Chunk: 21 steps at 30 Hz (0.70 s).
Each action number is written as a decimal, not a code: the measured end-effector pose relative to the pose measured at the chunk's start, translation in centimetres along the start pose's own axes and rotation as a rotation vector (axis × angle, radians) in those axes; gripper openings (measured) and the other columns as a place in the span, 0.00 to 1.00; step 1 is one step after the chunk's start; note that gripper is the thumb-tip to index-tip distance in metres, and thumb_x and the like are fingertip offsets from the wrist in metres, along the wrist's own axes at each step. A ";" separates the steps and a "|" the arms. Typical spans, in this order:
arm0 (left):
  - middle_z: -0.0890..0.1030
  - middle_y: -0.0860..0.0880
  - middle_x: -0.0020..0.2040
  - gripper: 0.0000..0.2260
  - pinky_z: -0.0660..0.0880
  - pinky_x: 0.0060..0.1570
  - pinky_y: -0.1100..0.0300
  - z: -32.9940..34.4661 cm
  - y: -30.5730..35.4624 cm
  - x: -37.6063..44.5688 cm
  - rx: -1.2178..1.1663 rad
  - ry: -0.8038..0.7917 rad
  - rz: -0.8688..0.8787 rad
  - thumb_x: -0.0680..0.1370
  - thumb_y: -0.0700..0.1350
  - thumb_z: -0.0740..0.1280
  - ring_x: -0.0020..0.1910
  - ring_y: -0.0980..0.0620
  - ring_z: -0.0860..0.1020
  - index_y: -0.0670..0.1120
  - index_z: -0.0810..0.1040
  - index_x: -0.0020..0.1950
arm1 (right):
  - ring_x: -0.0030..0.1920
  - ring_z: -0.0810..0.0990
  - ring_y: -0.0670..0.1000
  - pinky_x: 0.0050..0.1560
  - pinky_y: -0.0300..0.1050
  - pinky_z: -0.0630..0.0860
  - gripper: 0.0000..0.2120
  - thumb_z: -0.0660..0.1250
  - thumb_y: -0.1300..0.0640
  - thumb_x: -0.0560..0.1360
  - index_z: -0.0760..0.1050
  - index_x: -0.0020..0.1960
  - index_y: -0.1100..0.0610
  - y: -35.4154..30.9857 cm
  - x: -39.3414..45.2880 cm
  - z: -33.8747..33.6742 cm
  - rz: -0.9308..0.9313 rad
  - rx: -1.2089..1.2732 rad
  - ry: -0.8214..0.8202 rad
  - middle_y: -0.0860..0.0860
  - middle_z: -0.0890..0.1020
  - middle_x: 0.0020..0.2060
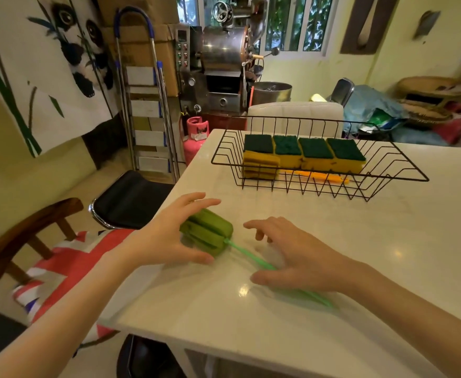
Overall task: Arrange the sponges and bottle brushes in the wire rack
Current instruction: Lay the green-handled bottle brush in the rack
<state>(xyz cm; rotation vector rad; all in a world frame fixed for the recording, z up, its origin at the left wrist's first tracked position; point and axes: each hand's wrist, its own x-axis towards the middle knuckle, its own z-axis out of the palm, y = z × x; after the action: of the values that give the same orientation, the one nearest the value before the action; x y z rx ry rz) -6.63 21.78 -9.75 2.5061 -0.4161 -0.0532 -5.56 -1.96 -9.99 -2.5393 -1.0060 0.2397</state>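
Note:
A green bottle brush (210, 236) with a sponge head and a thin green handle lies on the white table near its left edge. My left hand (169, 236) curls around the sponge head, fingers spread on both sides of it. Over the handle hovers my right hand (300, 255), fingers apart, covering its middle part. Farther back stands the black wire rack (404, 170). Inside it, several yellow sponges with dark green tops (303, 154) stand in a row, and an orange brush handle (322, 177) lies in front of them.
The white table (387, 255) ends close to the brush on the left. A black stool (131, 200) and a wooden chair with a flag cushion (60, 255) stand beside that edge. A white seat back (294, 113) is behind the rack.

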 end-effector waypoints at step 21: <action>0.70 0.57 0.56 0.26 0.65 0.48 0.72 -1.7 2.6 5.0 -0.004 0.388 0.111 0.62 0.49 0.76 0.53 0.61 0.69 0.58 0.71 0.56 | 0.44 0.75 0.47 0.45 0.41 0.73 0.10 0.63 0.56 0.75 0.77 0.56 0.52 2.8 0.7 -5.1 0.069 -0.013 0.277 0.46 0.77 0.43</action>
<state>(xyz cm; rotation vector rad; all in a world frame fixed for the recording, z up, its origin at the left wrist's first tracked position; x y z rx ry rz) -2.38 19.19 -6.59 2.4086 -0.3888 0.4675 -1.83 -4.87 -6.51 -2.5318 -0.8167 -0.0986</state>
